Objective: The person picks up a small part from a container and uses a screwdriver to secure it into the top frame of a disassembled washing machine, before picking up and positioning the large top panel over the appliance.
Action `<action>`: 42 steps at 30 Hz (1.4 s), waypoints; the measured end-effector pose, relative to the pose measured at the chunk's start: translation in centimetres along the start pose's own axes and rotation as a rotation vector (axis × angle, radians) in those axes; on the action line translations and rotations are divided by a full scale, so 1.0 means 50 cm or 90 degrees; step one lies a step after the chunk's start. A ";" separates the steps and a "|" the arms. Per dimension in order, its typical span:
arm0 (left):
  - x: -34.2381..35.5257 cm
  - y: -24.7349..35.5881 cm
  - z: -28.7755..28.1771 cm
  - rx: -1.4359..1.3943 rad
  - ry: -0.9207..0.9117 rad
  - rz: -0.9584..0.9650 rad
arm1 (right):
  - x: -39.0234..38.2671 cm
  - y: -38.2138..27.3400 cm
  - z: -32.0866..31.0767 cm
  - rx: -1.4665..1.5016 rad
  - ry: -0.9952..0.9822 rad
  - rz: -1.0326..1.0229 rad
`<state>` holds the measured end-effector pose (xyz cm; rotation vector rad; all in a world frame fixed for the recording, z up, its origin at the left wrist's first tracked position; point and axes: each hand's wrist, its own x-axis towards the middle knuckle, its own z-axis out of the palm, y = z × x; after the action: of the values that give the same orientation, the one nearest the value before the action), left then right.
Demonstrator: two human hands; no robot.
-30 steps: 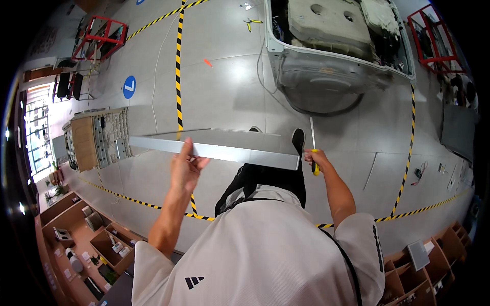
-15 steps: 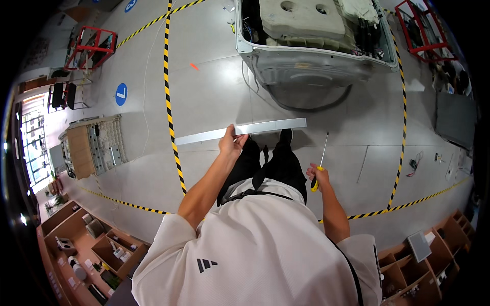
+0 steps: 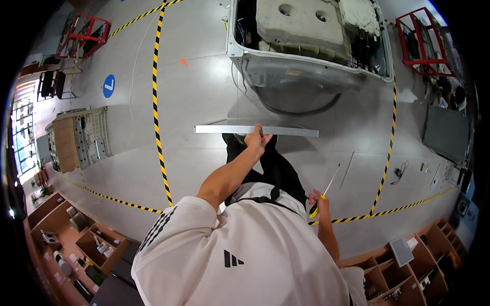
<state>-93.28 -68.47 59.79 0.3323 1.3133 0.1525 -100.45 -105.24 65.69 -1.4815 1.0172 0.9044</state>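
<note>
My left hand (image 3: pixel 256 138) grips a long, thin silver-grey panel (image 3: pixel 219 129) near its middle, thumb on top and fingers beneath. The panel is seen nearly edge-on and lies level across my view above my feet. Low at the right, my right hand (image 3: pixel 321 205) is closed around a screwdriver (image 3: pixel 313 209) with a yellow and black handle. Its metal shaft points up and to the right, touching nothing. Beyond the panel stands a large opened appliance (image 3: pixel 306 76), like a washing machine, its pale block and inner parts exposed.
Yellow-black tape (image 3: pixel 156 102) marks the floor. A slatted pallet-like piece (image 3: pixel 94 135) stands left, a dark grey panel (image 3: pixel 445 133) right. Red frames (image 3: pixel 84 35) stand far off. Wooden compartment shelves (image 3: pixel 109 255) are behind me on both sides. A red-black cable (image 3: pixel 400 173) lies right.
The panel has moved right with my left hand and turned from a slant to nearly level. My right hand still holds the screwdriver, now slightly lower, its shaft tilted further right.
</note>
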 end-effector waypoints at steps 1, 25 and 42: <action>0.011 -0.016 0.012 -0.010 -0.010 0.003 | -0.006 0.003 -0.013 0.003 0.002 -0.006; 0.131 -0.176 0.299 -0.004 -0.099 -0.024 | -0.139 0.058 -0.104 0.092 0.000 -0.028; 0.201 -0.082 0.384 0.165 -0.228 -0.093 | -0.161 0.029 -0.040 0.032 0.043 0.007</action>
<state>-72.55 -72.31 53.33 0.4591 0.9965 -0.1956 -104.56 -106.31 72.96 -1.4736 1.0911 0.8358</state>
